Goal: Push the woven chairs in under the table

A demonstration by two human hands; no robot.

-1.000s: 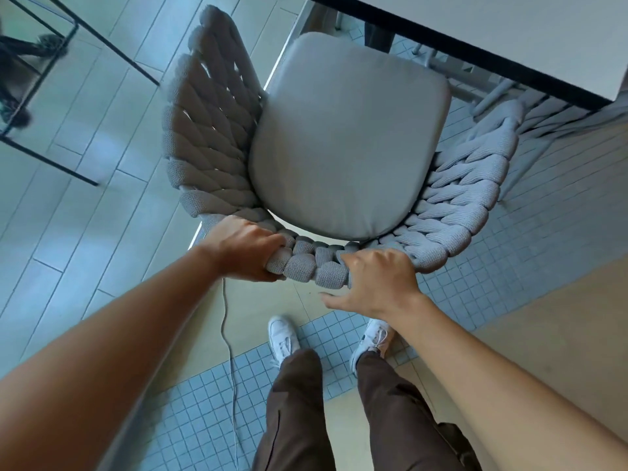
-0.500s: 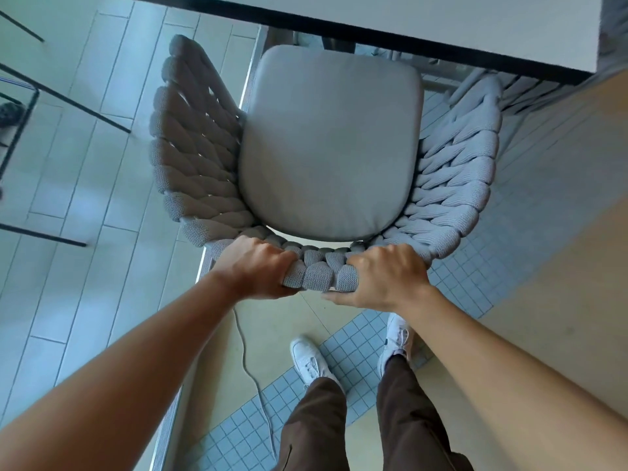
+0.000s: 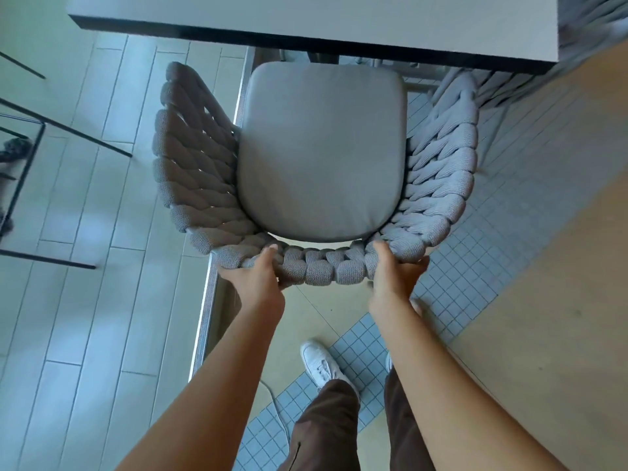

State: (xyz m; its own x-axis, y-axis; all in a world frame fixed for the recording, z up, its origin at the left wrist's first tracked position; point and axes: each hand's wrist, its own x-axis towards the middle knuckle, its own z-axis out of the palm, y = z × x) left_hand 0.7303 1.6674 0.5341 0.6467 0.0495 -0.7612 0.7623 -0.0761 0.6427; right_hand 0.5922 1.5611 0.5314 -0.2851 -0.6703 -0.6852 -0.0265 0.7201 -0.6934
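A grey woven chair (image 3: 197, 171) with a smooth grey seat cushion (image 3: 323, 147) stands squarely in front of me. The cushion's front edge sits just at the dark edge of the pale table (image 3: 306, 15). My left hand (image 3: 253, 277) grips the left part of the chair's braided back rim, thumb over the top. My right hand (image 3: 394, 270) holds the same rim further right. A second woven chair (image 3: 503, 86) shows partly under the table at the upper right.
A thin black metal frame (image 3: 68, 130) stands on the pale floor planks at the left. A metal floor rail (image 3: 210, 300) runs under the chair's left side. A white cable (image 3: 275, 402) lies by my white shoes on the small blue tiles.
The chair has turned to face the table squarely and slid toward it. Both hands have shifted apart along the back rim, their grip looser than before.
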